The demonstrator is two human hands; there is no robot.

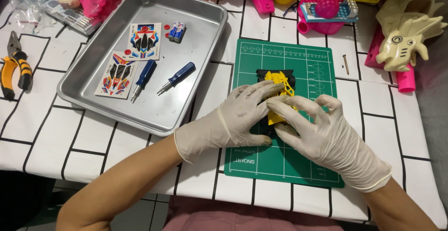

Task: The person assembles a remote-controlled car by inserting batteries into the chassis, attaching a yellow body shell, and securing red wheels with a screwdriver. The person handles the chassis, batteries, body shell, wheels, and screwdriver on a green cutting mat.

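On the green cutting mat (pixel 298 165), both gloved hands grip a yellow-and-black toy car (pixel 278 84): left hand (pixel 238 117) and right hand (pixel 322 131) fingers closed around it. Beside them, a metal tray (pixel 196 68) holds two screwdrivers (pixel 161 79).

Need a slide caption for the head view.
Gloved left hand and right hand grip a yellow toy car on a green mat.

Both hands are in thin off-white latex-type gloves, kinda wrinkly, with rolled cuffs ending just past the wrists. Left hand (pixel 238 119), right hand (pixel 322 135). Forearms are bare, no sleeves, watch or jewelry showing.
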